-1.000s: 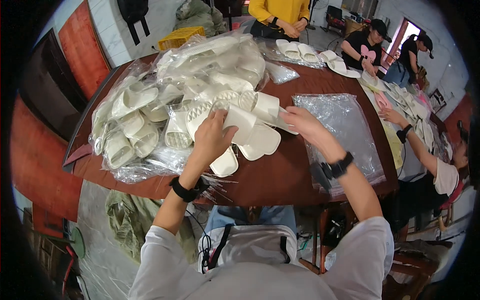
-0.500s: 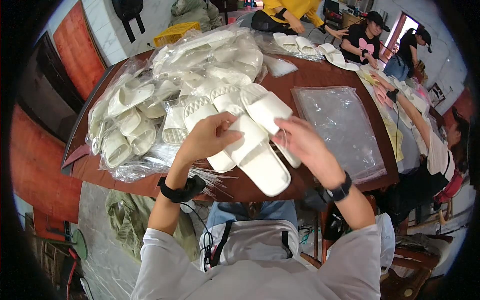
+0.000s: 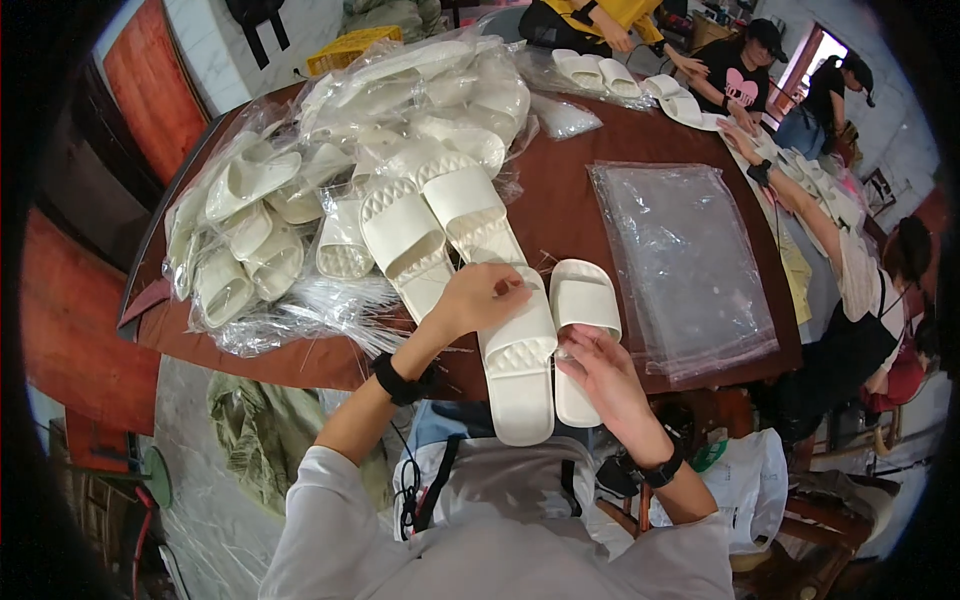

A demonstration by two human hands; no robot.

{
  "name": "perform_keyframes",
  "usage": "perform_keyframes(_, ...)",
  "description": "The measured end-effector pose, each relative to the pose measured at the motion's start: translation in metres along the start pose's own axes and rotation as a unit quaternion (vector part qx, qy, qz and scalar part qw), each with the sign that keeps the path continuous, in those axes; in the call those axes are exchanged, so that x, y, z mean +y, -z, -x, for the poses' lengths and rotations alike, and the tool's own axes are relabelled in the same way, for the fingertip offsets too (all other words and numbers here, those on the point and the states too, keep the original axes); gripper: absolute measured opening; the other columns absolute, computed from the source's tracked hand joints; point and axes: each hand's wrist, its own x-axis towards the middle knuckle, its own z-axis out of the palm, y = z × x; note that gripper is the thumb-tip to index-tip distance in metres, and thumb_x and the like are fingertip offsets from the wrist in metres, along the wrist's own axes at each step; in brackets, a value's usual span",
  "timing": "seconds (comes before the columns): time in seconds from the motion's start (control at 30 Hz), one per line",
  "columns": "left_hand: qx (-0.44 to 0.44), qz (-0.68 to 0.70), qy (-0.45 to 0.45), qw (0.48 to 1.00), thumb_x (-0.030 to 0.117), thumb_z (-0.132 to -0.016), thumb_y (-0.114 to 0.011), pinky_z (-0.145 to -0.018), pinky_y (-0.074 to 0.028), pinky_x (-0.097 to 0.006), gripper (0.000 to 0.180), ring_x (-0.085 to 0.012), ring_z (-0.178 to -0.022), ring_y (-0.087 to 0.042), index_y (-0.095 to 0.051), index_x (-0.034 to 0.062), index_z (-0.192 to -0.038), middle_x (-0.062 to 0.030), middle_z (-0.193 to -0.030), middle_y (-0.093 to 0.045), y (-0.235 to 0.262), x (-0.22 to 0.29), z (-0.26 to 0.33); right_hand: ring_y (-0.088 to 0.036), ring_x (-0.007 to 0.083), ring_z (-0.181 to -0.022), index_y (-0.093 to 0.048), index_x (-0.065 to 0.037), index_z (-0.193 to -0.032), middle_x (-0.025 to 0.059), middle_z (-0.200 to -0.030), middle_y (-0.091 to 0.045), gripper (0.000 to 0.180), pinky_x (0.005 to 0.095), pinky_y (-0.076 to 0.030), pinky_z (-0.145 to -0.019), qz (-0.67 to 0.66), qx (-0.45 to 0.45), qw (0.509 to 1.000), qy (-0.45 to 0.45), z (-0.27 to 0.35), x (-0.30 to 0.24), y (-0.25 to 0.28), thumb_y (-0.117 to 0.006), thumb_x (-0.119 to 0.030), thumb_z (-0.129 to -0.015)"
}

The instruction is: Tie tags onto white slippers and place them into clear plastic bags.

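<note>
Two off-white slippers lie side by side at the table's near edge, the left slipper and the right slipper, toes and heels roughly aligned. My left hand rests over the left slipper's strap, fingers curled and pinched together. Thin clear strands show beside these fingertips, but what they grip is too small to make out. My right hand is closed round the inner side of the right slipper, below its strap. Just beyond lies another pair of slippers, straps up, partly covered by my left hand.
Clear-bagged slippers pile up at the far left. A bundle of thin clear strips lies near them. Flat clear plastic bags lie on the brown tabletop at right. Co-workers' arms reach over the tables at far right.
The two slippers have swung more upright and toward me, and now sit side by side. My left hand moved right and down onto the left strap; my right hand moved down the right slipper.
</note>
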Motion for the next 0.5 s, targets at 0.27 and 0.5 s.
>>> perform_keyframes(0.27, 0.066, -0.015, 0.017, 0.998, 0.024, -0.081, -0.067, -0.065, -0.051, -0.035, 0.02, -0.0251, -0.069, -0.066, -0.071, 0.0053, -0.086, -0.0107, -0.076, -0.069, -0.011, 0.019, -0.011, -0.06, 0.0213, -0.109, -0.041, 0.005, -0.134, 0.0172, -0.127, -0.052, 0.048, 0.0329, -0.056, -0.079, 0.253, -0.027, 0.966, 0.049, 0.048, -0.028, 0.011, -0.059, -0.014, -0.094)
perform_keyframes(0.5, 0.116, 0.036, -0.026, 0.992, 0.018, -0.081, -0.067, -0.068, -0.052, -0.034, 0.014, -0.0242, -0.069, -0.066, -0.071, 0.007, -0.089, -0.0089, -0.08, -0.07, -0.019, 0.017, -0.014, -0.068, 0.0224, -0.067, -0.066, 0.0, -0.103, 0.0184, -0.082, -0.067, 0.018, 0.0314, -0.052, -0.06, 0.56, 0.088, 0.795, 0.216, 0.041, -0.06, 0.006, -0.064, -0.011, -0.089)
